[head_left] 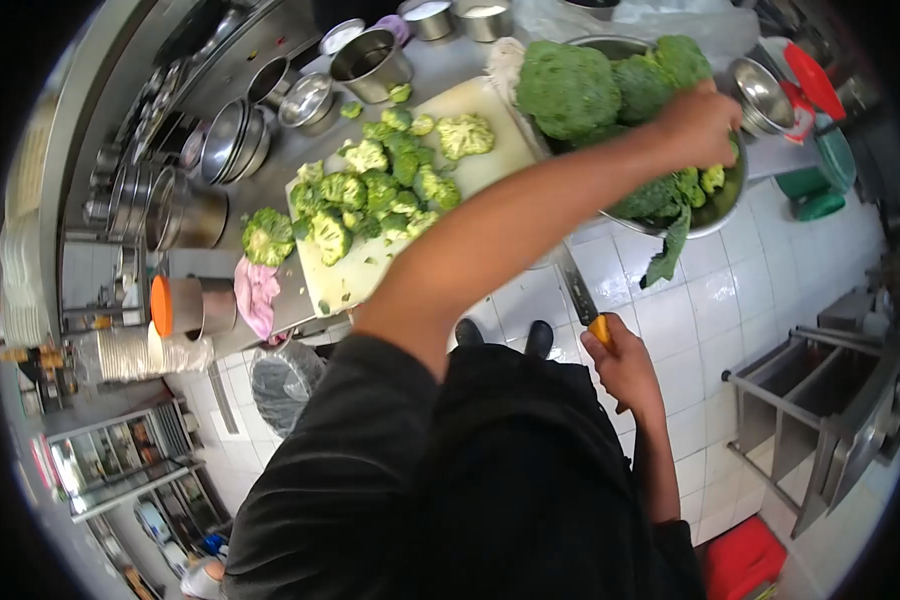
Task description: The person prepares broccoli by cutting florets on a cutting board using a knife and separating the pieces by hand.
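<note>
1. The counter (292, 158) is lined with steelware along its far side; a pot (372, 68) is set beyond the board.
2. The board (515, 150) is laid on the counter, and its middle and near-left part are covered with cut florets (342, 190).
3. The bowl (727, 208) is placed just beside the board, to its right, and is filled with broccoli (568, 90): large heads at the top left and smaller pieces at the lower right. 1 leaf (667, 250) is hung over its near rim.
4. The left hand (700, 125) is held over the right part of the bowl, with the arm passed above the board. Its fingers are curled, but what is gripped, if anything, cannot be told.
5. The knife (576, 287) is held by its yellow handle in the right hand (625, 362), whose fingers are wrapped around it; the blade is pointed toward the gap between board and bowl.
6. A pink cloth (258, 295) is draped at the counter's edge, left of the board.
7. 1 cut piece (268, 237) is left on the counter, just beside the board.
</note>
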### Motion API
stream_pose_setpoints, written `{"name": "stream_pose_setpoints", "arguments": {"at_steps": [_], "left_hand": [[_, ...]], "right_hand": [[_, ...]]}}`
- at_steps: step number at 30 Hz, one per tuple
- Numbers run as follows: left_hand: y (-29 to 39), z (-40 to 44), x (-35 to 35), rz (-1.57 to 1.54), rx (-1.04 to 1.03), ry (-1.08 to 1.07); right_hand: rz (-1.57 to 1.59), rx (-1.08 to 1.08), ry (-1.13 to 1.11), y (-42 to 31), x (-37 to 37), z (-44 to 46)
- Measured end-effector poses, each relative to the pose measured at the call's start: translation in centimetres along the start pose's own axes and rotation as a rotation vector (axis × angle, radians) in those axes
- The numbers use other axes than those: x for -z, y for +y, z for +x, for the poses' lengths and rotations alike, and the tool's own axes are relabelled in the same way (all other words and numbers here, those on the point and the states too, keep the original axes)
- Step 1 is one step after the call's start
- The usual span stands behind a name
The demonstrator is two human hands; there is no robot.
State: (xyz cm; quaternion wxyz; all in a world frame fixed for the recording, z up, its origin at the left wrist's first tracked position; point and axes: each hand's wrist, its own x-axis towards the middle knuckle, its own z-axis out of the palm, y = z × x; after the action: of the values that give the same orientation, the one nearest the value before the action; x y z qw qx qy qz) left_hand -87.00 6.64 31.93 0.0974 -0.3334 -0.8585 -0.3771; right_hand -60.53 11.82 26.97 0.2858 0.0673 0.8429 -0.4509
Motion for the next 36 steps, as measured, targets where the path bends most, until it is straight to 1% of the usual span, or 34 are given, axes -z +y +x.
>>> {"name": "stream_pose_setpoints", "arguments": {"at_steps": [1,2,5,6,8,9,10,11,12,13,15,18,21,24,27,30,33,36], "left_hand": [[-0.4,0.3,-1.6,0.012,0.049,-0.063],[-0.2,0.0,-2.2,0.103,0.038,-0.092],[2.2,-2.6,0.7,0.158,-0.017,0.046],[2.5,-3.5,2.6,0.046,-0.022,0.118],[0.7,-6.0,7.7,0.046,-0.006,0.31],[-2.0,-7.2,10.3,0.075,-0.007,0.453],[-6.3,-8.8,12.3,0.183,0.042,0.587],[-9.4,-10.8,14.8,0.266,0.232,0.57],[-13.2,-13.2,16.1,0.479,0.358,0.499],[-16.9,-15.3,16.8,0.586,0.438,0.33],[-20.0,-17.6,17.1,0.588,0.665,-0.066],[-21.9,-19.1,16.6,0.673,0.668,-0.306],[-22.5,-19.2,16.9,0.712,0.624,-0.395],[-23.6,-19.0,18.2,0.569,0.494,-0.321],[-23.9,-17.0,20.2,0.563,0.639,0.093],[-26.6,-16.0,20.7,0.881,0.695,-0.108],[-28.8,-14.8,19.9,1.028,0.798,-0.317],[-30.7,-14.9,18.8,1.078,0.81,-0.339]], "right_hand": [[0.01,0.004,0.005,0.5,-0.1,0.1],[-0.011,-0.028,-0.018,0.8,-0.1,0.3],[0.019,-0.011,-0.004,1.1,-0.1,0.1],[0.018,-0.009,0.002,1.2,0.0,0.1],[0.025,-0.064,-0.027,0.5,0.5,-0.2],[0.027,-0.097,-0.035,0.5,0.8,-0.3],[0.026,-0.011,0.005,1.7,0.5,0.0],[0.021,-0.008,0.008,1.9,0.7,0.2],[0.015,-0.009,0.008,1.9,0.7,0.2],[0.007,-0.011,0.005,2.0,0.6,0.2],[-0.001,0.016,0.025,2.0,0.4,0.5],[0.013,0.01,0.029,1.4,0.1,0.7],[0.03,-0.012,0.041,1.1,-0.5,1.0],[0.049,-0.052,0.051,0.0,-0.9,0.8],[0.07,-0.051,0.079,-0.3,-1.8,0.9],[0.097,-0.061,0.116,-0.5,-2.8,1.2],[0.126,-0.084,0.168,-1.6,-3.8,1.0],[0.165,-0.096,0.191,-1.6,-4.9,1.1]]}}
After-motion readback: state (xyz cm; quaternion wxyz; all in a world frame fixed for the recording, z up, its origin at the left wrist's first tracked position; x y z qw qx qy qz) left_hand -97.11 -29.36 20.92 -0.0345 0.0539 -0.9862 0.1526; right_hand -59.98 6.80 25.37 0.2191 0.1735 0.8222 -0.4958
